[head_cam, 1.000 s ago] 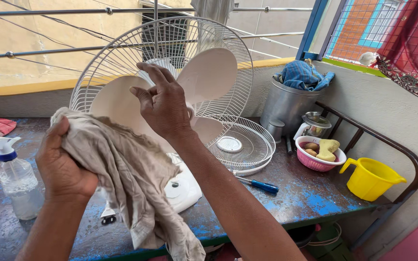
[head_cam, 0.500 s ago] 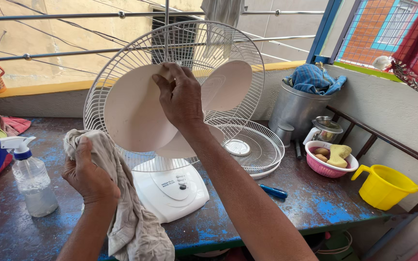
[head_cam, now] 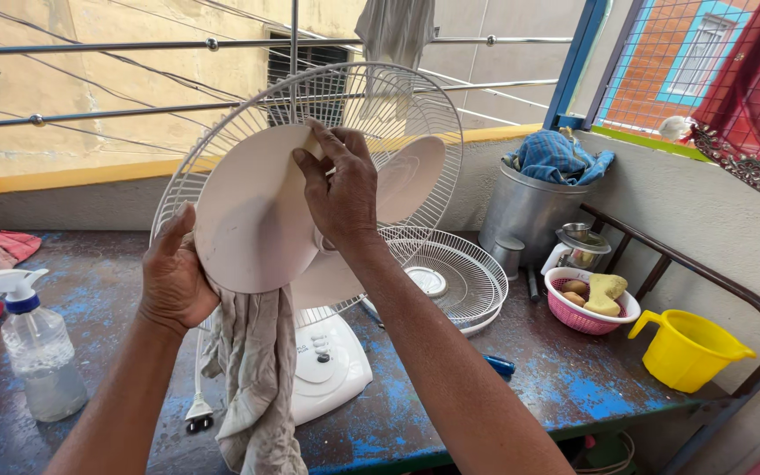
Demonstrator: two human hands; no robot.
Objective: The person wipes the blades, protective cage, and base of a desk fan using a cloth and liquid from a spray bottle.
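Note:
A white table fan (head_cam: 332,369) stands on the blue-stained table with its front grille off. My right hand (head_cam: 340,189) grips the top edge of a pale fan blade (head_cam: 252,215). My left hand (head_cam: 173,277) presses a grey-beige cloth (head_cam: 257,378) against the lower left edge of that same blade, and the cloth hangs down over the fan's base. The rear wire guard (head_cam: 398,114) rises behind the blades.
The detached front grille (head_cam: 450,277) lies flat to the right of the fan. A spray bottle (head_cam: 37,352) stands at the left. A steel bucket with blue cloth (head_cam: 534,207), a pink basket (head_cam: 587,308) and a yellow jug (head_cam: 688,347) sit at the right. Railing bars run behind.
My left hand has carried the cloth up from below onto the blade's lower left edge. The right hand keeps its hold on the blade's top, and the blade has turned slightly.

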